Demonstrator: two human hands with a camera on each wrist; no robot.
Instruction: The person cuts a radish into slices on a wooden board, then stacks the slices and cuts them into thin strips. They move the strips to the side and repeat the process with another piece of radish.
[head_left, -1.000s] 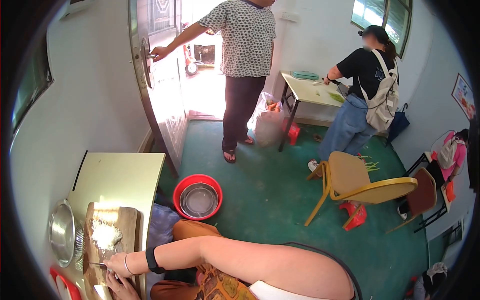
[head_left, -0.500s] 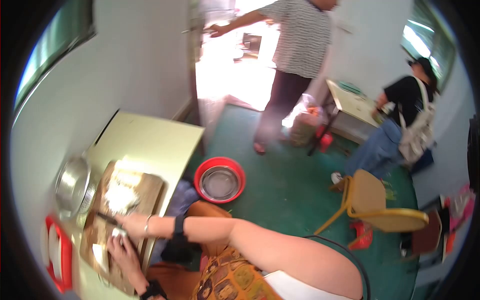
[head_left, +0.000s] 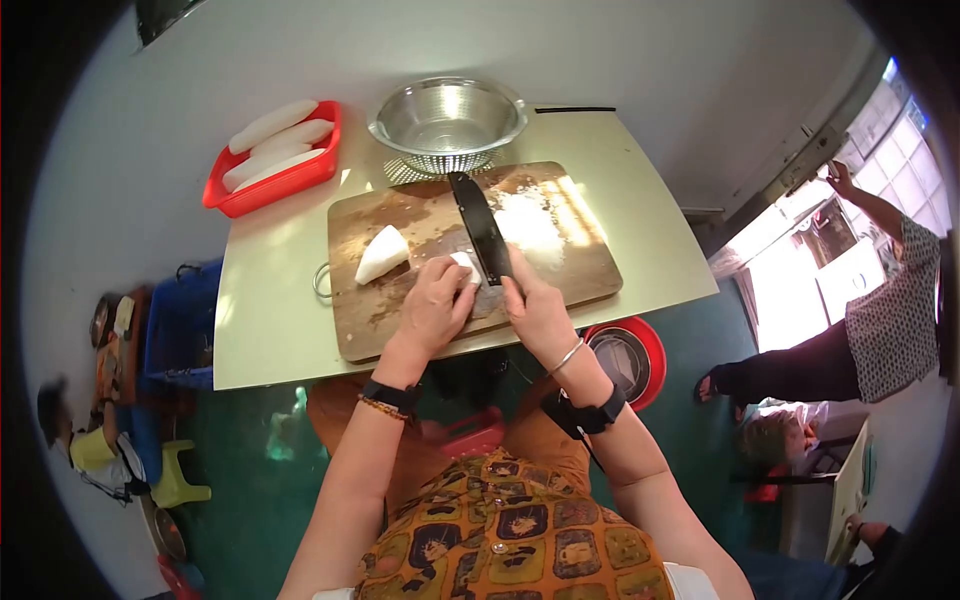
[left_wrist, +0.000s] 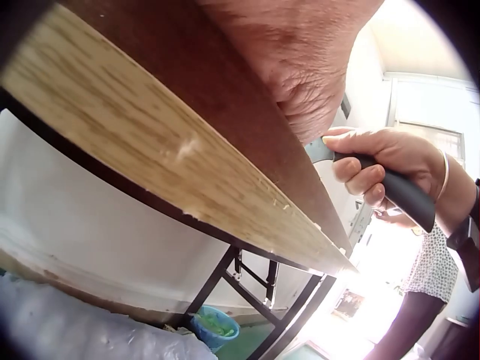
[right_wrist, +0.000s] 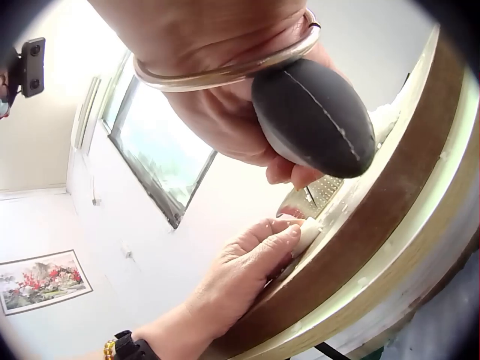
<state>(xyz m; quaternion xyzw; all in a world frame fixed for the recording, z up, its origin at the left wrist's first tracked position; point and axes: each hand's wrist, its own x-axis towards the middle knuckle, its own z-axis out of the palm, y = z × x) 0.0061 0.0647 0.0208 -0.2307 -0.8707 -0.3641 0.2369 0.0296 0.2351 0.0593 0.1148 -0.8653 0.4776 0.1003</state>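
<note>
A black-bladed kitchen knife (head_left: 478,225) stands over the wooden cutting board (head_left: 345,325), its black handle (left_wrist: 409,199) gripped by my right hand (head_left: 540,310). Just left of the blade, my left hand (head_left: 430,305) holds a short white radish piece (head_left: 466,264) down on the board; thumb and fingers close around it in the right wrist view, where the piece (right_wrist: 307,234) shows at the fingertips. A larger white radish chunk (head_left: 383,255) lies further left. Finely cut white radish (head_left: 530,228) is heaped right of the knife.
Whole peeled white radishes fill a red basket (head_left: 334,160) at the table's back left. A metal colander (head_left: 450,115) stands behind the board. On the floor at right is a red basin (head_left: 652,365) with a sieve inside. A person (head_left: 890,320) stands by the door.
The head view has swung from the door and room around to face the table and board squarely. The left hand stays on the radish piece and the right hand keeps the knife.
</note>
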